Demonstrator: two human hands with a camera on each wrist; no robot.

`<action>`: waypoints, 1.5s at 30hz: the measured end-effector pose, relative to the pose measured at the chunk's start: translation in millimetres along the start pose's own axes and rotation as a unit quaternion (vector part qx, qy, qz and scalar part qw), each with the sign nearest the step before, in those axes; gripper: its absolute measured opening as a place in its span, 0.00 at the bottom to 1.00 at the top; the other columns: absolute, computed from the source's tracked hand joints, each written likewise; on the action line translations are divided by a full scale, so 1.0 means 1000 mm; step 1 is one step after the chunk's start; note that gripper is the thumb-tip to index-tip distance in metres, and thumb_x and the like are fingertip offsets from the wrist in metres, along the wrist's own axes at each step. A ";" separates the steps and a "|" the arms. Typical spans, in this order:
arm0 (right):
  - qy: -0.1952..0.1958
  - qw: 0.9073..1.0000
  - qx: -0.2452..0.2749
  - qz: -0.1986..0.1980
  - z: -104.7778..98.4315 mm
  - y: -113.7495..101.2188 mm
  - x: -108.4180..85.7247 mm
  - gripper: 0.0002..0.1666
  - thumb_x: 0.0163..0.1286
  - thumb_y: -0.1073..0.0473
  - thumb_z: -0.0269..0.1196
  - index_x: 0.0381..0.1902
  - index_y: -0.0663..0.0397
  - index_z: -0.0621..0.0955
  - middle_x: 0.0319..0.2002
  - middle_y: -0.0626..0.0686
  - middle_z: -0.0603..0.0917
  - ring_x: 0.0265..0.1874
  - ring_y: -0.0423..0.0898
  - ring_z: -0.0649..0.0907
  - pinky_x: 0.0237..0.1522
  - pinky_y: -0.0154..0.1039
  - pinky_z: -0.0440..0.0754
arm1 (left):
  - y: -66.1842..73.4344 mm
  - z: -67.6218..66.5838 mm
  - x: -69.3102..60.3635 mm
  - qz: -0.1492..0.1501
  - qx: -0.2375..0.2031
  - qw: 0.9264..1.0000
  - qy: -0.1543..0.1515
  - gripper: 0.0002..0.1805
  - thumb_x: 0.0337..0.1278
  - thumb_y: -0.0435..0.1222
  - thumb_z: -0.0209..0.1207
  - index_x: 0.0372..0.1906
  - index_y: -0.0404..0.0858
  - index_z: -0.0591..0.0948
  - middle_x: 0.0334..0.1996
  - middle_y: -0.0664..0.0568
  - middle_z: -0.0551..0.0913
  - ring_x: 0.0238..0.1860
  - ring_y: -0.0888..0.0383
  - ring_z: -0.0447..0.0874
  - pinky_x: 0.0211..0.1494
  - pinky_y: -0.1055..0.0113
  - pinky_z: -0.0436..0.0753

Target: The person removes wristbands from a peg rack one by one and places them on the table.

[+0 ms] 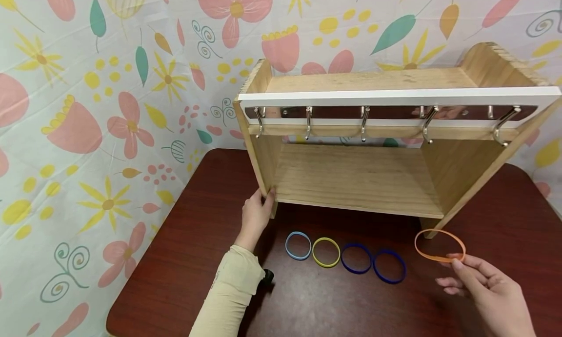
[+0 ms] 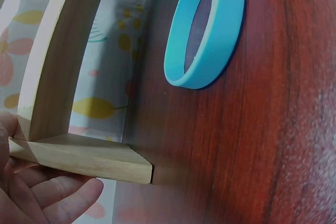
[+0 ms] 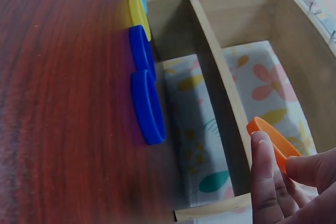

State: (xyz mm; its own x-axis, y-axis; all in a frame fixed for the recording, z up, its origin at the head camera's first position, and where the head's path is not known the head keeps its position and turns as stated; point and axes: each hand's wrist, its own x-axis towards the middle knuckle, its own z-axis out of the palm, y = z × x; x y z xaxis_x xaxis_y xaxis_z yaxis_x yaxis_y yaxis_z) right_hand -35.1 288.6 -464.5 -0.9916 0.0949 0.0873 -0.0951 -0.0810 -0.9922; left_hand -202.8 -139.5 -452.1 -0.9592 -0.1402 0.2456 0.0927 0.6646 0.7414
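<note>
An orange silicone wristband (image 1: pixel 440 246) is pinched between the thumb and fingers of my right hand (image 1: pixel 489 286), in front of the shelf's right leg. My left hand (image 1: pixel 256 212) grips the lower left side of a wooden shelf (image 1: pixel 351 173), thumb at the front edge and fingers outside the side board (image 2: pixel 84 158). On the table between my hands lie a light blue wristband (image 1: pixel 298 246), a yellow wristband (image 1: pixel 326 252) and two dark blue wristbands (image 1: pixel 356 259), in a row. The right wrist view shows the orange wristband (image 3: pixel 273 141) near the shelf's lower board.
A rail with several metal hooks (image 1: pixel 363 125) runs across the shelf's upper front; the hooks hold nothing. The dark red-brown table (image 1: pixel 175 259) stands against a flower-printed cloth (image 1: pixel 131 73). A small black object (image 1: pixel 267 277) shows beside my left sleeve (image 1: pixel 232 288).
</note>
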 end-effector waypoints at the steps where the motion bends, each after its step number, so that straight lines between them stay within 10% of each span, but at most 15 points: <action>1: 0.002 1.000 -0.003 0.006 0.000 0.000 0.000 0.12 0.74 0.69 0.54 0.47 0.49 0.80 0.37 0.47 0.89 0.28 0.45 0.88 0.27 0.38 0.83 | 0.000 0.000 0.000 0.000 0.000 1.000 -0.001 0.20 0.71 0.52 0.51 0.48 0.42 0.83 0.28 0.47 0.86 0.23 0.53 0.83 0.26 0.59 0.79; 15: -0.002 0.996 -0.066 0.060 -0.005 0.009 -0.005 0.12 0.74 0.66 0.56 0.44 0.44 0.83 0.29 0.57 0.88 0.25 0.48 0.87 0.27 0.38 0.82 | 0.000 0.000 0.000 0.000 0.000 1.000 0.000 0.20 0.71 0.52 0.51 0.48 0.43 0.83 0.29 0.48 0.86 0.24 0.54 0.83 0.26 0.60 0.79; 23: 0.010 0.970 -0.200 0.140 -0.004 0.012 -0.006 0.04 0.74 0.54 0.58 0.42 0.42 0.80 0.30 0.55 0.88 0.27 0.50 0.87 0.28 0.41 0.83 | 0.000 0.000 0.000 0.001 -0.002 1.000 0.001 0.20 0.71 0.52 0.51 0.49 0.42 0.83 0.29 0.48 0.86 0.23 0.55 0.83 0.25 0.62 0.78; 30: 0.004 0.969 -0.184 0.167 -0.008 0.022 -0.006 0.04 0.74 0.55 0.58 0.39 0.42 0.81 0.30 0.53 0.88 0.27 0.48 0.87 0.28 0.42 0.83 | 0.001 0.000 -0.001 0.002 0.000 1.000 0.000 0.20 0.71 0.51 0.51 0.49 0.42 0.82 0.30 0.47 0.87 0.24 0.54 0.83 0.25 0.61 0.79; 37: -0.001 0.961 -0.206 0.186 -0.009 0.027 -0.008 0.21 0.75 0.52 0.57 0.49 0.68 0.75 0.33 0.44 0.88 0.28 0.47 0.87 0.29 0.43 0.84 | 0.001 0.000 -0.001 0.004 0.001 1.000 0.003 0.19 0.71 0.51 0.52 0.48 0.42 0.83 0.29 0.48 0.86 0.25 0.53 0.83 0.27 0.60 0.79; 45: -0.018 0.961 -0.205 0.182 -0.010 0.031 -0.010 0.12 0.75 0.57 0.56 0.47 0.61 0.78 0.33 0.43 0.88 0.27 0.47 0.87 0.27 0.42 0.83 | 0.002 -0.002 -0.001 0.007 -0.007 1.000 0.004 0.19 0.71 0.51 0.52 0.46 0.41 0.83 0.24 0.49 0.83 0.23 0.54 0.81 0.26 0.60 0.78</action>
State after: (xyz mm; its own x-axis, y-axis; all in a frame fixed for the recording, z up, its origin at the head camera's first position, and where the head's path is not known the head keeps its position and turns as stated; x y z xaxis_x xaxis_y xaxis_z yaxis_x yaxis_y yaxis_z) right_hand -27.4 295.2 -497.1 -0.9558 0.0999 -0.2767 0.2940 0.2967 -0.9086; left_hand -200.9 -139.2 -450.0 -0.9558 -0.1367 0.2605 0.1094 0.6569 0.7460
